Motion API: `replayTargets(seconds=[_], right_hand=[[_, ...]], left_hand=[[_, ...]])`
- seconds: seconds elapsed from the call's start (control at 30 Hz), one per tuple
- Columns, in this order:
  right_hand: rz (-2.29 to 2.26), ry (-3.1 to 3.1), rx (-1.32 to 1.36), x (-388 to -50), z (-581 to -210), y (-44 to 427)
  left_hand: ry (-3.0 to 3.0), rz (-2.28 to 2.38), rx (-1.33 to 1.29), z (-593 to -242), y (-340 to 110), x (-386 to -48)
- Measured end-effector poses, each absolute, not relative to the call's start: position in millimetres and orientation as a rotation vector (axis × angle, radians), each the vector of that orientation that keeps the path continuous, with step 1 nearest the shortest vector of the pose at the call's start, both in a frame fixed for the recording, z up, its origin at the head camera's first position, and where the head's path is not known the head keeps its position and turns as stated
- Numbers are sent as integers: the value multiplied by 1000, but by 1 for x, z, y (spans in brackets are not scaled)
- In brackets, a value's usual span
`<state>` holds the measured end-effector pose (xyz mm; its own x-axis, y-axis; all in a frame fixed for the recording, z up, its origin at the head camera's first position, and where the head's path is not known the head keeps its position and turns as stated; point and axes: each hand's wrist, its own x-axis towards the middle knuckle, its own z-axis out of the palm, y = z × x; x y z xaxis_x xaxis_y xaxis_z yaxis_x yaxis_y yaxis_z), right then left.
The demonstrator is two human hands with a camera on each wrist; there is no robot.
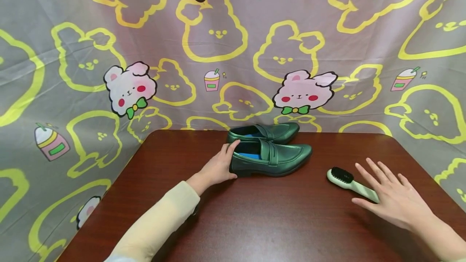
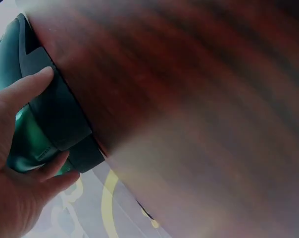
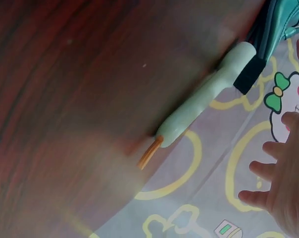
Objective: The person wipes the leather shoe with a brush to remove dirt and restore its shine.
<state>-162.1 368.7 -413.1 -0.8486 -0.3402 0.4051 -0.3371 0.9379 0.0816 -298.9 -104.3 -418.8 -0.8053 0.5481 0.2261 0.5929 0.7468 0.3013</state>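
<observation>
Head view: the shoe brush (image 1: 348,181) is pointing handle-first at the wide-spread right hand (image 1: 397,197). The left hand (image 1: 219,165) is gripping the nearer loafer (image 1: 277,161).

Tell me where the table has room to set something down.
The table is bare front middle, between the left sleeve and right hand; back left, beside the green shoes; and back right, behind the brush. Crowded: around the shoes and left hand, and around the brush and right hand.
</observation>
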Motion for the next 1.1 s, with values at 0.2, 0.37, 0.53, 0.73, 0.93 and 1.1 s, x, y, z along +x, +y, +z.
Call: replayTargets(seconds=[0.2, 0.37, 0.53, 0.73, 0.93, 1.1], right_hand=[[-10, -2686, 476, -162, -414, 374], [10, -2677, 479, -161, -415, 373], [17, -2675, 461, -159, -418, 376], [34, -2702, 421, -156, -420, 385], [69, -2702, 393, -153, -420, 397], [85, -2706, 382, -153, -421, 401]], left_hand=[[-2815, -634, -940, -420, -100, -303], [-2790, -616, -947, -420, -103, -304], [-2774, -722, -970, -422, -102, -302], [-2785, -1009, -972, -425, -96, -301], [-2800, -1028, -925, -426, -92, -303], [-2770, -976, -962, -425, -92, -302]])
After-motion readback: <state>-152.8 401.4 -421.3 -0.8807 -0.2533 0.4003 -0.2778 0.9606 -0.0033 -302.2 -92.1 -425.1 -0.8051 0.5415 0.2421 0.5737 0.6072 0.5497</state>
